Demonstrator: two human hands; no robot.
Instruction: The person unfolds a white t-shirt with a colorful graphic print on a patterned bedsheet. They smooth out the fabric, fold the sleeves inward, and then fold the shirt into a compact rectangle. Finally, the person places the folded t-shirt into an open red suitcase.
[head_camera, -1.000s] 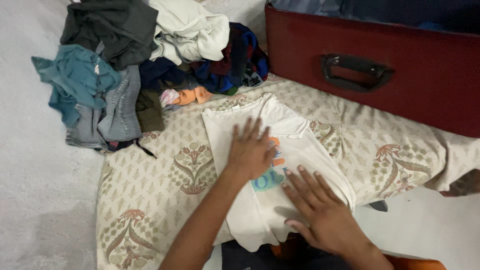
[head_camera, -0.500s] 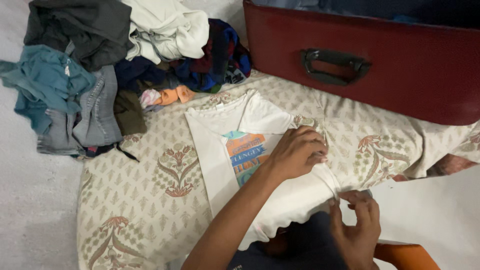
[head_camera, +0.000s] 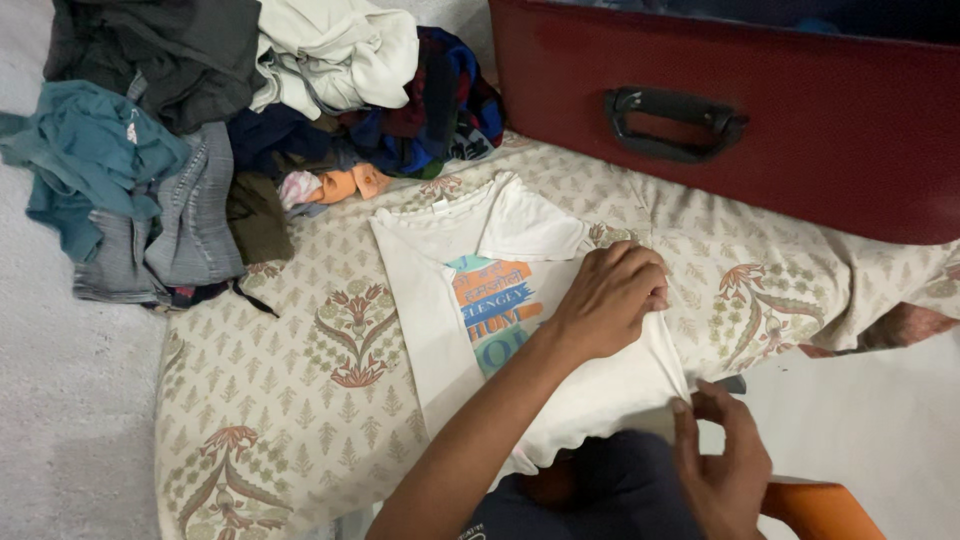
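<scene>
The white T-shirt (head_camera: 520, 300) is spread flat, print up, on the patterned cushion (head_camera: 300, 400), so that its cloth can be drawn taut along one side. Its right edge is pinched by the left hand (head_camera: 612, 297), whose fingers are curled shut on a fold of fabric, knuckles up, the forearm crossing the shirt from the near side. The lower right corner of the shirt is gripped by the right hand (head_camera: 722, 455), fingertips closed on the hem, wrist bent upward from below the shirt. Between the two grips the edge is held in a straight line, which seems meant to keep it even. Beyond the shirt's collar, a heap of mixed clothes (head_camera: 240, 120) is piled partly on the cushion. To the right of that heap, above the shirt, a dark red suitcase (head_camera: 800, 130) with a black handle (head_camera: 675, 122) stands open.
</scene>
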